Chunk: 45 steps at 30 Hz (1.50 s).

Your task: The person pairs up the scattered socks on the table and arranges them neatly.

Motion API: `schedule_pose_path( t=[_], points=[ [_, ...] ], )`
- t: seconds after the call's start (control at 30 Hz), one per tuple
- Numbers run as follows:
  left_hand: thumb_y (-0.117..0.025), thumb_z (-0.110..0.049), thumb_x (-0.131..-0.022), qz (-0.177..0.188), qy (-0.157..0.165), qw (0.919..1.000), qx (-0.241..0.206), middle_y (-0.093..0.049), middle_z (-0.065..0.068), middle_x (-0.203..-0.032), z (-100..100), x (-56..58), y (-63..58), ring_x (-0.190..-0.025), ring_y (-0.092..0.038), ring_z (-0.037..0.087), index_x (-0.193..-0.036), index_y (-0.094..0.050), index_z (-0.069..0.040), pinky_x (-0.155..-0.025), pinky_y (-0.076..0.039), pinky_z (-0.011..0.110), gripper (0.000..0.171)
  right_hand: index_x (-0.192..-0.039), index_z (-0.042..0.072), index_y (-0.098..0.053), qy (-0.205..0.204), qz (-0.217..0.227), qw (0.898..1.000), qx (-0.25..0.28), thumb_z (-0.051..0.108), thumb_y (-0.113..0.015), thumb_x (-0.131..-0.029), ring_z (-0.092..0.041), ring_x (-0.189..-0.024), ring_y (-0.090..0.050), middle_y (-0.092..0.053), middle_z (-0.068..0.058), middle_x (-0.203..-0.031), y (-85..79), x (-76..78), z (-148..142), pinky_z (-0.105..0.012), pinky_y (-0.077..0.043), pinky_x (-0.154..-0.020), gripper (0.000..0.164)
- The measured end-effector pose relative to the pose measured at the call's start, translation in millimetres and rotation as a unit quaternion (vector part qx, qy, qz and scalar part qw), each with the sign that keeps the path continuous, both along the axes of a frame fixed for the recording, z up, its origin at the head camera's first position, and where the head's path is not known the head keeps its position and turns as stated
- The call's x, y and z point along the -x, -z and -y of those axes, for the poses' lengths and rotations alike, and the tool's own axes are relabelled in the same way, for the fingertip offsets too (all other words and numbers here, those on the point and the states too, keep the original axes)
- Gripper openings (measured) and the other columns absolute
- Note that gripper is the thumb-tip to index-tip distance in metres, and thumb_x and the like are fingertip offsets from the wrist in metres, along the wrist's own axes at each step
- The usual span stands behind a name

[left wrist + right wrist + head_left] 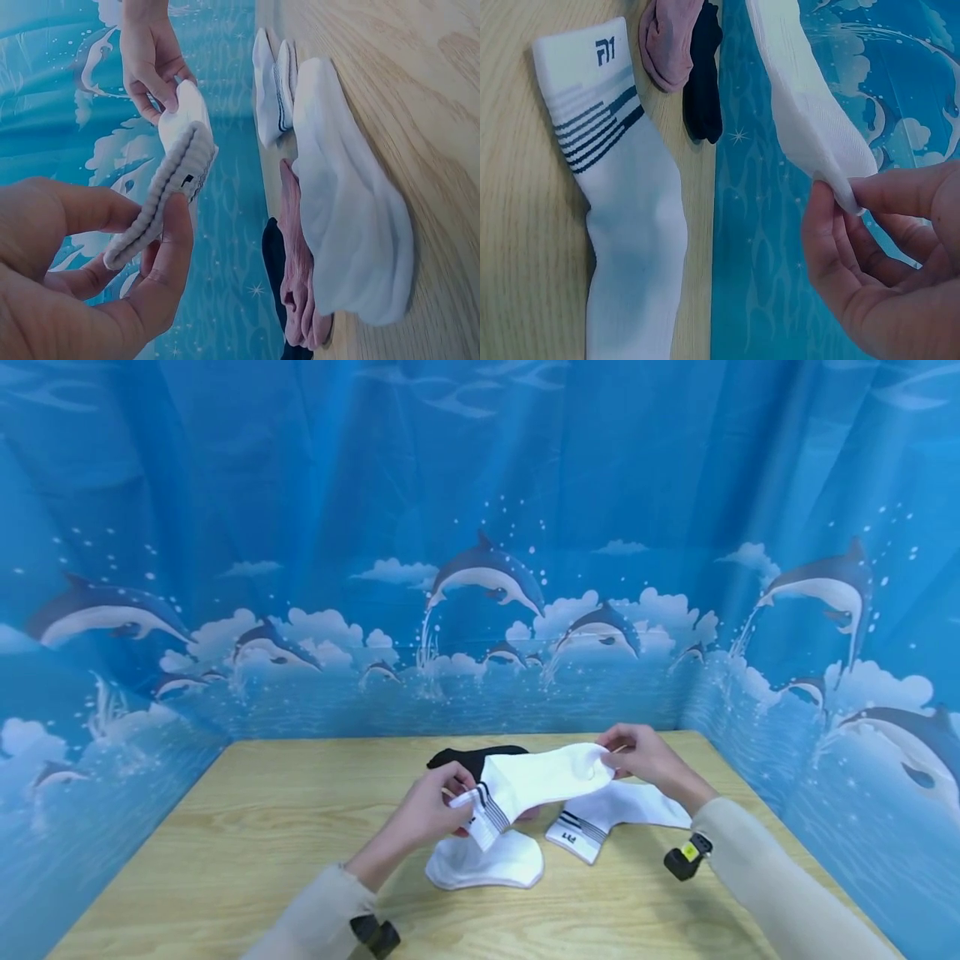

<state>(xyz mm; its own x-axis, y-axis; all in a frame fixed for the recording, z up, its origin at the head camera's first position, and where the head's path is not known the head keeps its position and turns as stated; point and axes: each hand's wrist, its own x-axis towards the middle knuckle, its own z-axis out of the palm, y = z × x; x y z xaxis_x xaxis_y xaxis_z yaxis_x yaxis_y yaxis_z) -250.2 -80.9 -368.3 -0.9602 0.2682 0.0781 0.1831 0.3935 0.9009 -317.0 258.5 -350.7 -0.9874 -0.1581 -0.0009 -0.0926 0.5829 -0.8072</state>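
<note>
A white sock (551,774) with dark stripes at its cuff is stretched between both hands above the table. My left hand (438,804) pinches the ribbed cuff, where a small dark mark shows in the left wrist view. At the other end, my right hand (647,757) pinches the toe between thumb and fingers. Below on the right lies a similar white striped sock (634,217), flat, with dark lettering on its cuff. A plain white sock (487,862) rests on the table under the left hand. Behind it are a pink sock (298,262) and a black sock (480,760), both partly hidden.
The wooden table (300,827) carries all the loose socks near its middle and far edge. A blue curtain (480,485) printed with dolphins hangs behind the table and along both sides. Each wrist wears a small black camera (375,935).
</note>
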Motion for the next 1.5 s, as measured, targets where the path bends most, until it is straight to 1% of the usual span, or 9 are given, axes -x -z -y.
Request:
schedule_pose_path(
  t=[0.17,0.33,0.57,0.73,0.97,1.1,1.2,1.33,1.5],
  points=[
    [-0.065,0.01,-0.085,0.001,0.002,1.0,0.007,-0.063,0.016,-0.1,-5.0,1.4,1.4,-0.079,-0.063,0.022,-0.105,-0.06,-0.003,-0.061,-0.063,0.032,0.024,-0.126,-0.004,-0.061,0.002,-0.001,1.0,-0.002,0.006,-0.064,-0.099,-0.02,-0.092,-0.068,-0.065,-0.023,-0.12,2.6,-1.6,-6.3,-0.042,-0.063,-0.083,0.029],
    [-0.064,0.01,-0.085,-0.004,0.003,0.9999,0.011,-0.063,0.015,-0.099,-8.7,3.3,1.4,-0.078,-0.064,0.021,-0.104,-0.06,-0.003,-0.06,-0.063,0.032,0.024,-0.127,-0.004,-0.061,0.002,0.0,1.0,0.0,0.008,-0.064,-0.1,-0.019,-0.09,-0.069,-0.066,-0.023,-0.12,1.3,-4.3,-11.4,-0.045,-0.063,-0.084,0.03],
    [-0.064,0.01,-0.084,-0.02,0.013,0.9997,0.011,-0.063,0.014,-0.094,-14.3,4.3,-0.3,-0.075,-0.063,0.02,-0.103,-0.061,-0.002,-0.059,-0.062,0.031,0.023,-0.125,-0.004,-0.061,0.008,-0.002,1.0,0.002,0.008,-0.064,-0.1,-0.019,-0.088,-0.068,-0.066,-0.022,-0.118,2.7,-4.9,-17.6,-0.045,-0.062,-0.084,0.028],
    [-0.064,0.007,-0.086,-0.019,0.014,0.9995,0.022,-0.064,0.013,-0.094,-18.4,5.9,-3.3,-0.072,-0.063,0.018,-0.103,-0.063,-0.002,-0.058,-0.061,0.03,0.02,-0.125,-0.005,-0.061,0.004,-0.006,1.0,0.001,0.008,-0.063,-0.1,-0.018,-0.089,-0.068,-0.066,-0.023,-0.118,2.4,-5.7,-21.6,-0.045,-0.062,-0.084,0.028],
    [-0.062,0.008,-0.083,-0.021,0.023,0.9994,0.016,-0.065,0.013,-0.093,-24.5,8.6,-4.5,-0.07,-0.064,0.016,-0.104,-0.063,-0.001,-0.059,-0.062,0.031,0.023,-0.125,-0.006,-0.061,0.01,-0.011,1.0,0.008,0.007,-0.064,-0.1,-0.017,-0.088,-0.068,-0.066,-0.023,-0.118,0.6,-6.7,-28.0,-0.037,-0.063,-0.079,0.029],
    [-0.062,0.009,-0.084,-0.016,0.019,0.9996,0.015,-0.065,0.014,-0.094,-30.7,10.4,-4.2,-0.072,-0.066,0.016,-0.104,-0.063,-0.002,-0.06,-0.062,0.031,0.023,-0.126,-0.006,-0.061,0.019,-0.01,1.0,0.007,0.008,-0.064,-0.1,-0.017,-0.089,-0.068,-0.066,-0.022,-0.117,2.1,-7.3,-33.1,-0.041,-0.063,-0.083,0.03],
    [-0.063,0.009,-0.085,-0.004,0.015,0.9998,0.014,-0.065,0.014,-0.096,-36.1,11.1,-5.6,-0.073,-0.066,0.017,-0.105,-0.063,-0.004,-0.061,-0.063,0.032,0.024,-0.126,-0.005,-0.061,0.029,-0.01,1.0,0.0,0.01,-0.065,-0.1,-0.018,-0.089,-0.067,-0.066,-0.022,-0.118,3.3,-7.9,-37.7,-0.043,-0.063,-0.084,0.03],
    [-0.063,0.01,-0.086,0.006,0.017,0.9998,0.012,-0.065,0.012,-0.096,-42.8,11.6,-6.9,-0.073,-0.067,0.018,-0.105,-0.063,-0.004,-0.061,-0.063,0.031,0.024,-0.125,-0.005,-0.061,0.037,-0.018,0.999,-0.008,0.01,-0.065,-0.1,-0.017,-0.09,-0.067,-0.066,-0.022,-0.117,4.3,-8.9,-44.3,-0.041,-0.063,-0.082,0.03],
    [-0.063,0.011,-0.085,0.002,0.02,0.9998,0.002,-0.065,0.013,-0.095,-50.3,11.4,-6.1,-0.072,-0.067,0.017,-0.103,-0.063,-0.003,-0.061,-0.063,0.032,0.022,-0.124,-0.006,-0.062,0.042,-0.036,0.998,-0.011,0.01,-0.066,-0.099,-0.016,-0.09,-0.067,-0.067,-0.023,-0.117,5.2,-10.5,-51.3,-0.04,-0.064,-0.081,0.03]
  ],
)
